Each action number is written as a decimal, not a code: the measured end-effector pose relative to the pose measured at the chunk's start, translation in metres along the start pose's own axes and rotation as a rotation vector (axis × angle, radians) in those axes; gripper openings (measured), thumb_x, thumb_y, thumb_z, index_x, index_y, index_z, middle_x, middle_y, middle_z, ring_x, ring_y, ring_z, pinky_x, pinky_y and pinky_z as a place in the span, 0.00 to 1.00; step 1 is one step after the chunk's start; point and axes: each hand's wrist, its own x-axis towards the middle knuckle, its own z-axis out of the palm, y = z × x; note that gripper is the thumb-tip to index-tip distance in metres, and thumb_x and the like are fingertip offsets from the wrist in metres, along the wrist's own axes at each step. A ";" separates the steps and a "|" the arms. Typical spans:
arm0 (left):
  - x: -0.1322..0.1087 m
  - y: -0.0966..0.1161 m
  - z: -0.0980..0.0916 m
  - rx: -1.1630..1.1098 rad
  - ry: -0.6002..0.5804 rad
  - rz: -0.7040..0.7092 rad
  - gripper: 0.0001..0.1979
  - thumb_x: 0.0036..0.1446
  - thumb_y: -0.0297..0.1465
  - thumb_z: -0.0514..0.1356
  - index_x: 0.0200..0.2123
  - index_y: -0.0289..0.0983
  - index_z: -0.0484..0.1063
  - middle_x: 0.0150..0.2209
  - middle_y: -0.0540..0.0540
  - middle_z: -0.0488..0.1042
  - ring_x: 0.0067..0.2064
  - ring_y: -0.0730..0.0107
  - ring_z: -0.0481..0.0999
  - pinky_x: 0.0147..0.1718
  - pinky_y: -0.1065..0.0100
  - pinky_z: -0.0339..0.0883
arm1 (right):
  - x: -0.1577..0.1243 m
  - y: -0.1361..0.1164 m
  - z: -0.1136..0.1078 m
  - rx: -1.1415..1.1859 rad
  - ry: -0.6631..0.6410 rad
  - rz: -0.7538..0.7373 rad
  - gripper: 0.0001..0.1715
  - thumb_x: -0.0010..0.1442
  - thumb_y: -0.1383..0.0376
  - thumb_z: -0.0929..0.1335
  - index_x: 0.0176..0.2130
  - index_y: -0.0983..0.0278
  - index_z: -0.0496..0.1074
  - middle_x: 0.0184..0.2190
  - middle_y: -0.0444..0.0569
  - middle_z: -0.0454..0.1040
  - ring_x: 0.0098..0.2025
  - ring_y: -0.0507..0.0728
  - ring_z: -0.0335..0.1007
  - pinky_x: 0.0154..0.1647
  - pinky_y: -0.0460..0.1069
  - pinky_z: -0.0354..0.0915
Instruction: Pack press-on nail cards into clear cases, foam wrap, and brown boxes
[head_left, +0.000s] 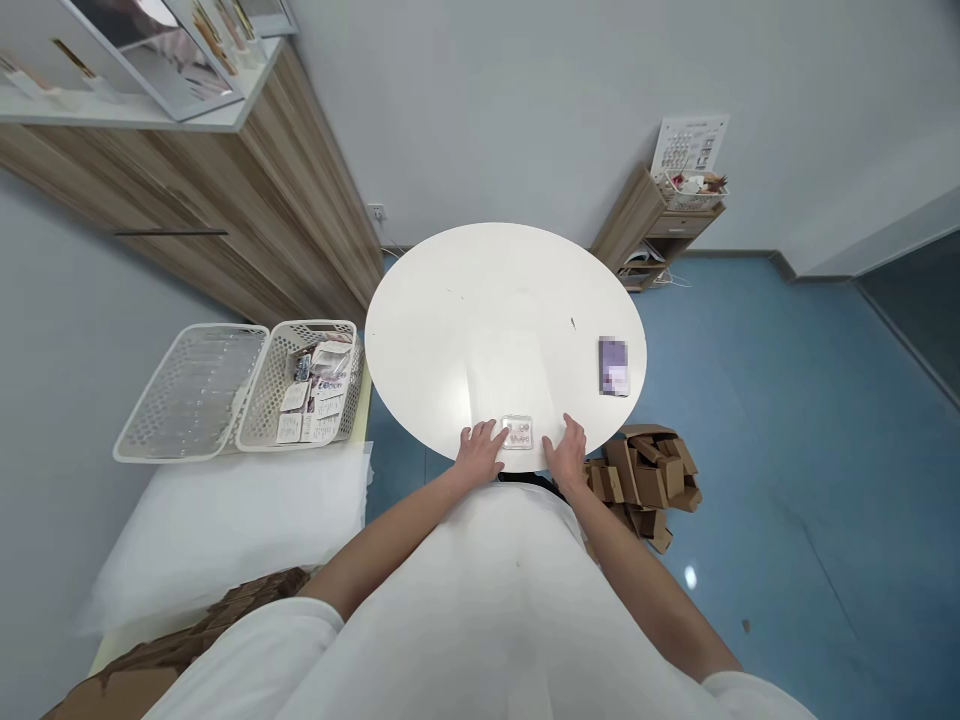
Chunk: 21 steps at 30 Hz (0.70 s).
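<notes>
On the near edge of the white round table [420,330] lies a small clear case [517,432] with several small pinkish pieces in it; their kind is too small to tell. My left hand [481,455] rests on the table just left of the case, fingers spread, with a fingertip at the case's left side. To the right of the case, my right hand [566,452] lies on the table edge with thumb and fingers apart. Nothing is held in it, and a gap separates it from the case.
A purple item [613,367], partly pixelated, lies on the table's right. Left stand a white basket [247,430] of packets and another basket [131,440] holding clear plastic pieces. Cardboard boxes [649,480] fill the floor at right. A wooden cabinet [300,200] and small shelf unit [630,215] stand behind.
</notes>
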 end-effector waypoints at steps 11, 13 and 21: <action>-0.002 -0.031 0.010 0.140 -0.038 0.012 0.26 0.57 0.33 0.45 0.60 0.42 0.46 0.63 0.46 0.46 0.63 0.56 0.38 0.55 0.45 0.40 | 0.025 -0.014 0.008 -0.251 -0.346 -0.622 0.25 0.48 0.70 0.67 0.46 0.63 0.61 0.58 0.57 0.55 0.58 0.63 0.53 0.53 0.58 0.55; 0.001 -0.037 0.006 0.143 -0.041 0.030 0.26 0.57 0.32 0.45 0.60 0.43 0.47 0.63 0.47 0.46 0.63 0.56 0.38 0.55 0.45 0.39 | 0.024 -0.015 0.007 -0.252 -0.352 -0.604 0.24 0.48 0.70 0.67 0.46 0.62 0.62 0.58 0.56 0.54 0.57 0.63 0.53 0.53 0.58 0.55; 0.000 -0.035 -0.007 0.086 -0.001 0.030 0.28 0.52 0.28 0.50 0.58 0.38 0.51 0.62 0.41 0.46 0.63 0.55 0.37 0.56 0.48 0.38 | 0.013 -0.018 0.010 -0.223 -0.362 -0.559 0.30 0.45 0.67 0.70 0.47 0.62 0.60 0.61 0.57 0.46 0.59 0.64 0.48 0.51 0.58 0.56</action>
